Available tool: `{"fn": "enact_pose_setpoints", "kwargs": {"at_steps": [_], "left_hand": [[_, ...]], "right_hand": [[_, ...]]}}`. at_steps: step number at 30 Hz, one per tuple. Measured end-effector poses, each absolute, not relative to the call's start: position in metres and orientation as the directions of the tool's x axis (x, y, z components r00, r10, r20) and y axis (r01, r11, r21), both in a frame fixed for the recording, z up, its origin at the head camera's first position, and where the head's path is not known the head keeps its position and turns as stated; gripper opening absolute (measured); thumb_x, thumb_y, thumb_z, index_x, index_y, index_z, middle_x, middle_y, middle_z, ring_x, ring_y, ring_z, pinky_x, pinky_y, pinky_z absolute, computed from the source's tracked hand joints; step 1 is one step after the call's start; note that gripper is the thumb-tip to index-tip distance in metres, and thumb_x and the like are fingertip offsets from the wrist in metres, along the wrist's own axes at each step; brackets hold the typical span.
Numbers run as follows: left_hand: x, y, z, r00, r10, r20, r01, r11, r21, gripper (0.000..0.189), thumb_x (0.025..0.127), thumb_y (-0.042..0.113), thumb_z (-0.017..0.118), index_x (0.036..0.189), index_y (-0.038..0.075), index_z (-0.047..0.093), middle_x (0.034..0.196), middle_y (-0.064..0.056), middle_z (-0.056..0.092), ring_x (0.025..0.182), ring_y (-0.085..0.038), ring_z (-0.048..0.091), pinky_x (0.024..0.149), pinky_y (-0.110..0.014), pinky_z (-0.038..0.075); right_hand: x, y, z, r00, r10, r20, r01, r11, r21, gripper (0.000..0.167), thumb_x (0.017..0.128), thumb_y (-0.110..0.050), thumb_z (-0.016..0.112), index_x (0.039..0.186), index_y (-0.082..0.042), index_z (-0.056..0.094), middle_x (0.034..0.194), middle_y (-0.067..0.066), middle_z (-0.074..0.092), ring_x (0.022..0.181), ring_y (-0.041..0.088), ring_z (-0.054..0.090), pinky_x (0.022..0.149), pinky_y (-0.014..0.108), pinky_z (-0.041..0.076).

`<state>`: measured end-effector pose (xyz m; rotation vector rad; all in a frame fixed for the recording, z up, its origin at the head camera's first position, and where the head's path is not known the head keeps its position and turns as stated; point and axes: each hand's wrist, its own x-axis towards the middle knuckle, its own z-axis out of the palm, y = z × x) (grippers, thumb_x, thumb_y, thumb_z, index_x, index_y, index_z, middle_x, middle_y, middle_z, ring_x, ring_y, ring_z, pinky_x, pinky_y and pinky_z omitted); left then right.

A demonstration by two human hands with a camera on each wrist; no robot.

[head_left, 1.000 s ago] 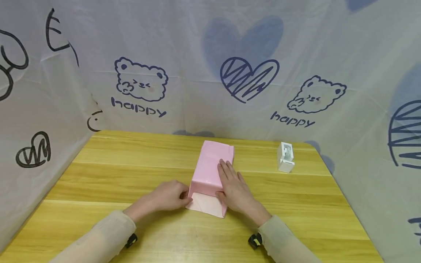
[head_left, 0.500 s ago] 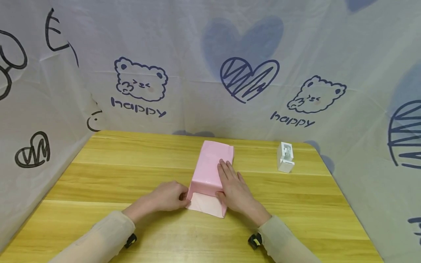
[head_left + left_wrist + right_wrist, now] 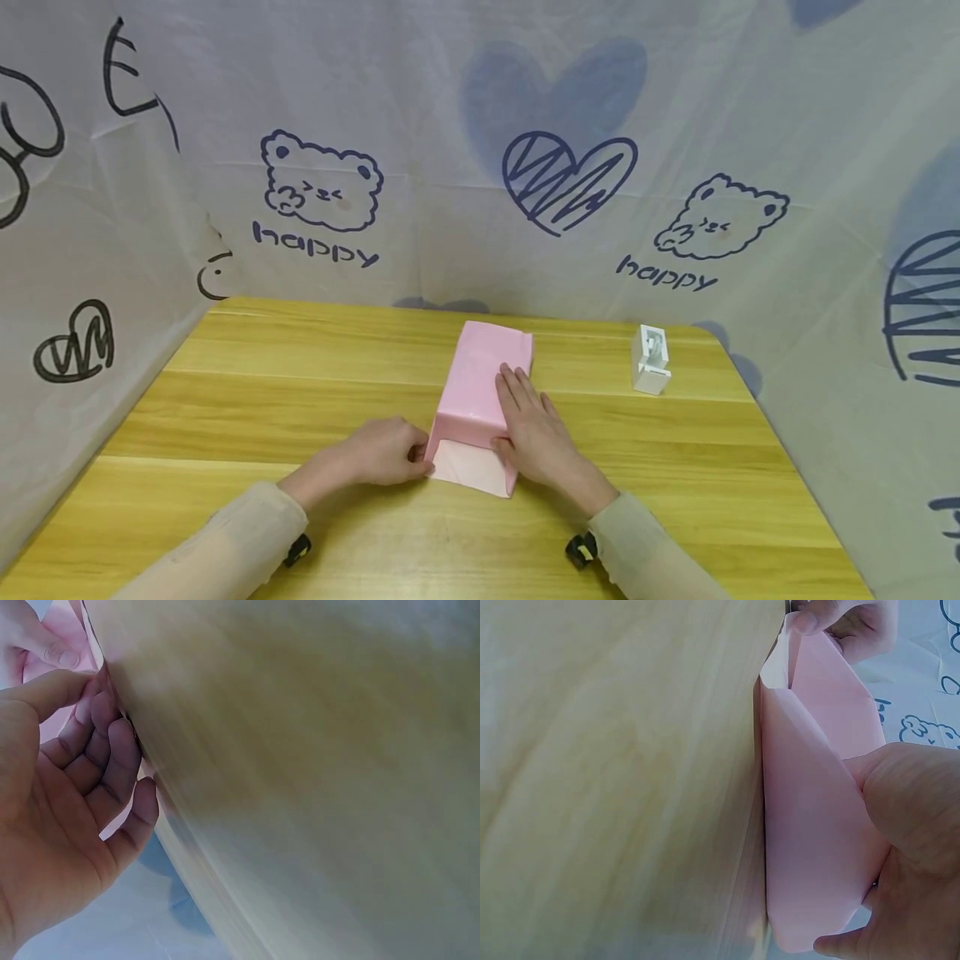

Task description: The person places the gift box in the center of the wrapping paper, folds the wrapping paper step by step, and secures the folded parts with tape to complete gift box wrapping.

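Note:
A box-shaped bundle in pink paper [image 3: 476, 367] lies mid-table in the head view. Its near end shows an unfolded flap [image 3: 471, 467] with a paler inner face. My left hand [image 3: 386, 452] is at the near left corner. In the left wrist view its thumb and forefinger pinch the paper's edge, with the other fingers curled beside it. My right hand [image 3: 542, 437] rests on the bundle's right side, fingers straight along the top. In the right wrist view, the right thumb touches the top edge of the pink side panel [image 3: 810, 825]. Whatever the paper encloses is hidden.
A small white tape dispenser [image 3: 649, 367] stands at the back right of the wooden table [image 3: 300, 358]. A white cloth [image 3: 450, 217] printed with bears and hearts hangs behind and at both sides.
My left hand has slid slightly toward me along the paper's left edge, down to the near corner. The right hand and the bundle have stayed in place.

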<state>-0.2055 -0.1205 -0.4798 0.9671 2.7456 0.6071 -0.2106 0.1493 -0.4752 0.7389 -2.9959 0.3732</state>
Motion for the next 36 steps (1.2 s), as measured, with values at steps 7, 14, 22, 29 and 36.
{"fn": "enact_pose_setpoints", "kwargs": {"at_steps": [7,14,22,29,36], "left_hand": [[-0.205,-0.12,-0.48,-0.764,0.643,-0.044,0.557,0.692,0.459,0.037,0.093,0.032,0.078,0.067,0.023,0.054,0.059,0.015,0.046,0.055,-0.002,0.041,0.051,-0.022,0.034],[-0.207,-0.123,-0.478,-0.781,0.624,-0.035,0.529,0.689,0.495,0.033,0.093,0.048,0.075,0.081,0.021,0.06,0.071,0.012,0.054,0.06,-0.004,0.048,0.054,-0.023,0.041],[-0.215,-0.108,-0.471,-0.799,0.559,0.221,0.601,0.749,0.279,0.085,0.092,0.056,0.072,0.149,-0.002,0.045,0.147,-0.018,0.047,0.13,-0.032,0.054,0.108,-0.049,0.049],[-0.225,-0.08,-0.467,-0.752,0.638,0.166,0.653,0.755,0.056,0.102,0.098,0.068,0.053,0.162,-0.005,0.024,0.171,-0.024,0.014,0.158,-0.04,0.018,0.128,-0.052,0.018],[-0.234,-0.058,-0.465,-0.785,0.616,0.06,0.619,0.782,0.067,0.107,0.099,0.073,0.045,0.163,-0.007,0.015,0.171,-0.026,0.004,0.159,-0.042,0.009,0.128,-0.051,0.013]], "right_hand": [[-0.214,0.152,-0.475,-0.876,-0.474,0.083,-0.48,0.849,-0.219,0.094,0.095,-0.029,0.077,0.165,-0.001,0.02,0.175,0.012,0.01,0.16,0.034,0.01,0.122,0.065,0.027],[-0.222,0.161,-0.475,-0.835,-0.544,0.088,-0.549,0.807,-0.219,0.094,0.095,-0.03,0.078,0.165,-0.002,0.022,0.174,0.013,0.012,0.16,0.034,0.012,0.122,0.065,0.025],[-0.231,0.17,-0.476,-0.765,-0.632,0.123,-0.643,0.738,-0.207,0.093,0.093,-0.029,0.08,0.164,-0.001,0.025,0.173,0.014,0.015,0.16,0.035,0.012,0.122,0.065,0.026],[-0.235,0.176,-0.474,-0.732,-0.669,0.13,-0.681,0.712,-0.172,0.092,0.095,-0.034,0.078,0.165,-0.005,0.026,0.174,0.011,0.015,0.16,0.032,0.014,0.122,0.064,0.026],[-0.236,0.18,-0.472,-0.72,-0.683,0.121,-0.693,0.699,-0.176,0.092,0.096,-0.038,0.075,0.165,-0.005,0.024,0.173,0.011,0.016,0.159,0.032,0.015,0.123,0.063,0.025]]}}
